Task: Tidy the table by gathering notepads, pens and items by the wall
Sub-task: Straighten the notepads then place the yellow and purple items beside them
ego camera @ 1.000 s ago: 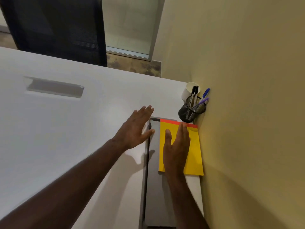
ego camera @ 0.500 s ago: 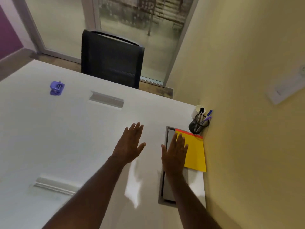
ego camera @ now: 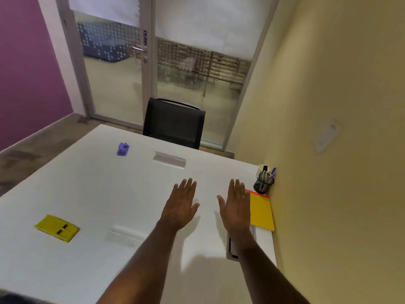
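Yellow notepad (ego camera: 262,210) just beside right hand (ego camera: 235,205)

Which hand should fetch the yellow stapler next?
Left. The left hand hovers open on the side nearer the yellow stapler, which lies far left on the table. The right hand is open beside the yellow notepad by the wall, farther away.
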